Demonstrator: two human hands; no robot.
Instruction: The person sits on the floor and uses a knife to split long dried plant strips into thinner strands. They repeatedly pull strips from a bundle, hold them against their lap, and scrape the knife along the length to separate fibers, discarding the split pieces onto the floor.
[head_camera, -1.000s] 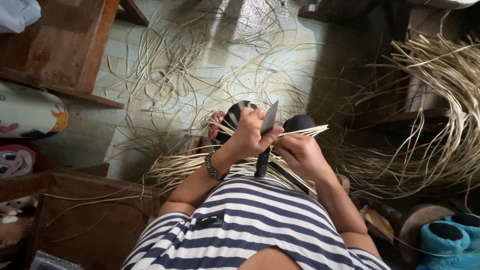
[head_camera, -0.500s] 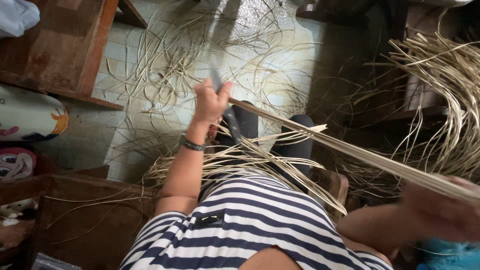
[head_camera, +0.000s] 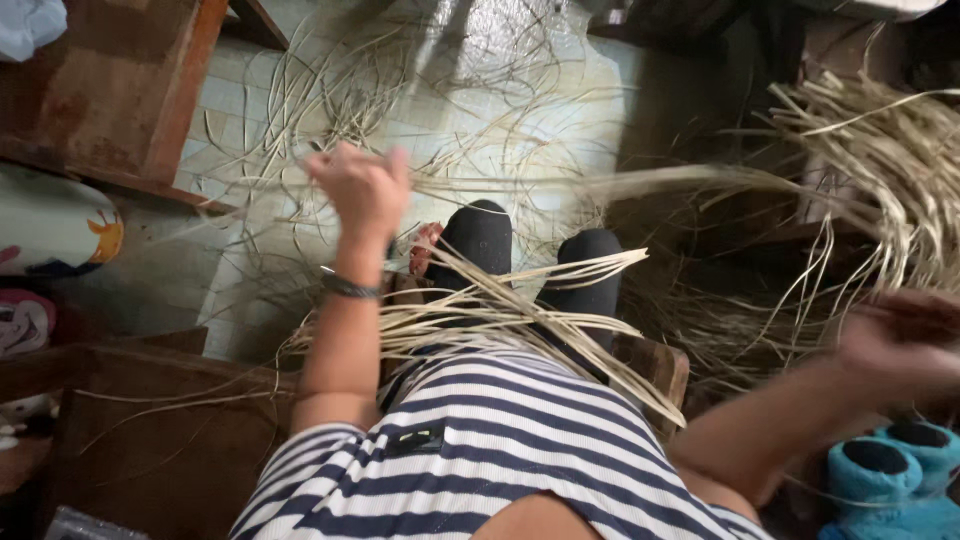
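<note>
My left hand (head_camera: 365, 190) is raised over the tiled floor (head_camera: 480, 90), its grip closed on one end of a long pale strip (head_camera: 600, 182). The strip runs to the right, toward my right hand (head_camera: 895, 340). This hand is blurred, so I cannot tell its grip. More strips (head_camera: 500, 310) lie across my lap.
</note>
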